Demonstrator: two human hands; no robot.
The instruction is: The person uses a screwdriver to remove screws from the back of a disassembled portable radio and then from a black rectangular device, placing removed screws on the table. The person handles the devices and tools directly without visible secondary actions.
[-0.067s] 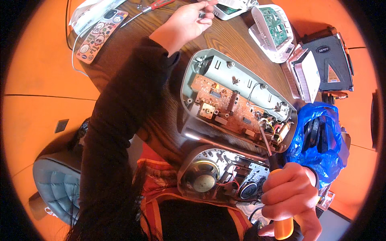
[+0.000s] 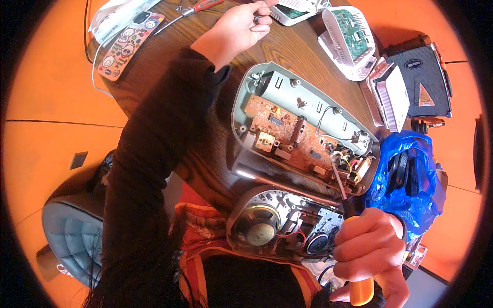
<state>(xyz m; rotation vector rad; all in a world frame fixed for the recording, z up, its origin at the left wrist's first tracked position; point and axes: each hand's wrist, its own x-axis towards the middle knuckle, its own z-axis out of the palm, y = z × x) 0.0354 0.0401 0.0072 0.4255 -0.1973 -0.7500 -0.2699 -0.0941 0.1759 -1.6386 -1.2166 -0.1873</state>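
Barely any motion since the earlier frame: both hands and the opened parts sit where they were. Right hand [image 2: 371, 246] is in a closed fist around the handle of an orange-handled screwdriver [image 2: 362, 292]; shaft runs up and away into the grey housing half [image 2: 308, 105], tip at the wired right end of the brown circuit board [image 2: 292, 136]. Can't tell if the tip is seated on a screw. That housing half lies open side up on the wood-grain table [image 2: 287, 49]. Second housing half, with a round speaker [image 2: 259, 230], is just beside it, nearer the wearer. Left hand [image 2: 245, 25] is out at the far side, fingers loosely curled, next to a white device with a green board [image 2: 292, 18]; can't tell if it grips anything. Blue plastic bag [image 2: 382, 179] is right of the housing.
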